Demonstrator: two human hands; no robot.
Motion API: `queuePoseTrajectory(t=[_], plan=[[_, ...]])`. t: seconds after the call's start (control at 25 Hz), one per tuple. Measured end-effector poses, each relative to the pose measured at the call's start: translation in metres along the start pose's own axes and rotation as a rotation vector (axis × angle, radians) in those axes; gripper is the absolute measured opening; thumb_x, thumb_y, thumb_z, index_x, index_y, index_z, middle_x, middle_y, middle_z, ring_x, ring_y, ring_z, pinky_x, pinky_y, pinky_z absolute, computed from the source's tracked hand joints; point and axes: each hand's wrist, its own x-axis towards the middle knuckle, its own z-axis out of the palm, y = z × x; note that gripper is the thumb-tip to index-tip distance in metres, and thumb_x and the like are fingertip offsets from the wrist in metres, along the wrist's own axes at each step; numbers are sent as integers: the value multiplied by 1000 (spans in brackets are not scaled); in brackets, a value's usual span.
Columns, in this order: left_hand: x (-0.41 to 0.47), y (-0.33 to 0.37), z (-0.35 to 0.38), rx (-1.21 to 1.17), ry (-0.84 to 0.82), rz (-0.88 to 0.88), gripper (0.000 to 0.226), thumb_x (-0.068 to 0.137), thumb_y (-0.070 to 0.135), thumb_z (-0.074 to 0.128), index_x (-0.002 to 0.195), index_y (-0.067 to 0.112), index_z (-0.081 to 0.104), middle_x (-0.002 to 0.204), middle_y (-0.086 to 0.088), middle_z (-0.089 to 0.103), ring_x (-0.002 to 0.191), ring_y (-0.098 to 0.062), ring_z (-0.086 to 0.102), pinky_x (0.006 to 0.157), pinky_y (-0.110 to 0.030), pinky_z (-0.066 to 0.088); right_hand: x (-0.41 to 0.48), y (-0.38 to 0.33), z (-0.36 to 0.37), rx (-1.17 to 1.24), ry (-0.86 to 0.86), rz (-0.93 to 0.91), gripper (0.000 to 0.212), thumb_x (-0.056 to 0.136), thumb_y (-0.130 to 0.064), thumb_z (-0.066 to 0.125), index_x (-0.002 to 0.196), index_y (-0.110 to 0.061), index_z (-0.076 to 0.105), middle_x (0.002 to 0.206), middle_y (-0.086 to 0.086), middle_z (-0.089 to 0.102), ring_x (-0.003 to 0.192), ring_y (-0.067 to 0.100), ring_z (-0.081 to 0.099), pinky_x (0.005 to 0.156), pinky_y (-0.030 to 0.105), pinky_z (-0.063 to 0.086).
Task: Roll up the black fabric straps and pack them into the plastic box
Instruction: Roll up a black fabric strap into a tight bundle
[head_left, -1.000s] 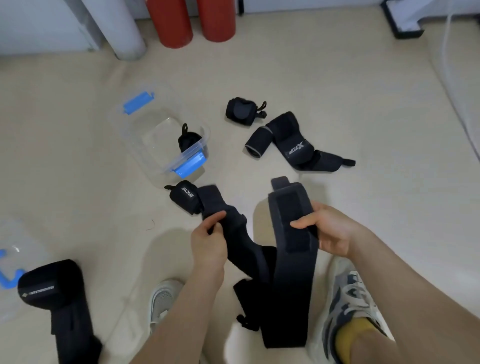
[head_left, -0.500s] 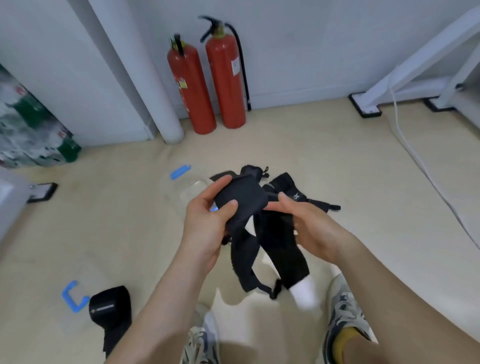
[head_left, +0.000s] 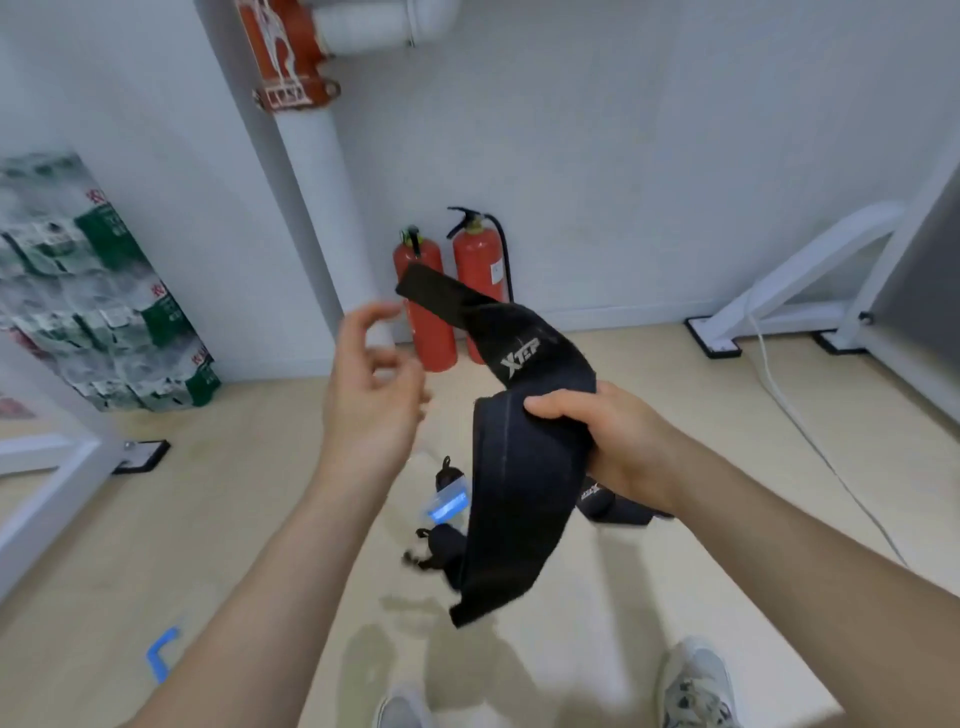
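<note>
Right fingers (head_left: 558, 402): they are curling tight around the middle of the black strap (head_left: 511, 499).
Right hand (head_left: 618, 441): it is holding the strap up in the air, above the floor (head_left: 675, 571).
Left fingers (head_left: 371, 319): they are spreading loose and bending a little, holding nothing.
Left hand (head_left: 371, 395): it is hanging in the air just beside the strap, not touching it.
Black strap: one end is sticking up and left, and the other end is hanging down. White letters are showing on it.
Plastic box (head_left: 441, 499): it is sitting on the floor, partly hiding behind the strap. Its blue clip (head_left: 447, 506) is showing.
Other straps (head_left: 608, 504): they are lying on the floor near the box.
Fire extinguishers (head_left: 475, 280): two red ones are standing by the wall.
</note>
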Motion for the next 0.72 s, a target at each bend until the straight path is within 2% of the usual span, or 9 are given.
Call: queuePoseTrajectory(t=[0.04, 0.12, 0.2, 0.28, 0.4, 0.48, 0.56, 0.6, 0.72], plan=[[0, -6, -1, 36, -39, -169, 18, 99, 21, 51, 116, 27, 52, 86, -10, 66, 59, -13, 63, 56, -26, 52, -4, -7, -3, 11, -29, -2, 35, 80, -18, 73, 113, -9, 68, 109, 13, 74, 106, 32, 69, 95, 47, 54], [-8, -20, 7, -32, -340, -545, 36, 101, 46, 44, 116, 16, 56, 84, -13, 73, 67, -22, 71, 62, -32, 56, -10, -10, 0, 9, -101, 8, 41, 71, -15, 69, 111, -7, 68, 106, 12, 75, 99, 29, 71, 87, 43, 56], [-16, -26, 19, -260, -393, -660, 35, 101, 42, 46, 113, 16, 65, 99, -15, 76, 88, -29, 74, 78, -41, 59, -10, -6, 6, -45, -181, 42, 40, 68, -13, 66, 107, -6, 70, 103, 12, 74, 94, 28, 70, 84, 40, 54], [-15, -26, 24, -430, -246, -548, 21, 98, 12, 53, 114, 13, 67, 105, -16, 75, 92, -29, 73, 80, -41, 60, -8, -1, 15, -112, -218, 88, 39, 71, -18, 69, 108, -6, 71, 106, 14, 74, 99, 30, 70, 92, 42, 53], [-3, -28, 21, -423, -153, -336, 51, 90, -16, 53, 125, 19, 63, 112, -8, 73, 99, -24, 72, 80, -36, 61, -1, -1, 20, -101, -74, 119, 34, 89, -34, 71, 108, -6, 72, 105, 11, 76, 101, 26, 72, 92, 39, 56], [1, -28, 15, -353, -83, -173, 69, 87, -21, 52, 135, 29, 55, 121, 3, 68, 107, -15, 69, 86, -34, 58, 4, -5, 18, -125, -16, 22, 18, 96, -15, 62, 111, -8, 71, 103, 11, 77, 98, 26, 73, 86, 38, 59], [4, -27, 9, -335, -45, -51, 86, 83, -25, 52, 141, 38, 46, 131, 10, 60, 114, -11, 64, 91, -34, 56, 7, -9, 14, -151, -12, -64, 41, 91, 13, 52, 116, -16, 68, 104, 12, 76, 97, 30, 73, 85, 44, 57], [6, -26, 7, -348, -37, -14, 92, 81, -25, 53, 142, 43, 41, 136, 12, 56, 117, -11, 62, 92, -34, 55, 8, -12, 15, -159, -6, -82, 49, 87, 18, 48, 114, -17, 69, 101, 12, 76, 92, 31, 72, 82, 44, 55], [9, -29, 0, -349, -11, 28, 99, 78, -27, 53, 144, 44, 37, 142, 13, 51, 120, -10, 60, 91, -33, 55, 10, -19, 19, -197, 70, -90, 37, 81, 16, 43, 86, -9, 71, 77, 9, 70, 69, 21, 63, 63, 30, 49]])
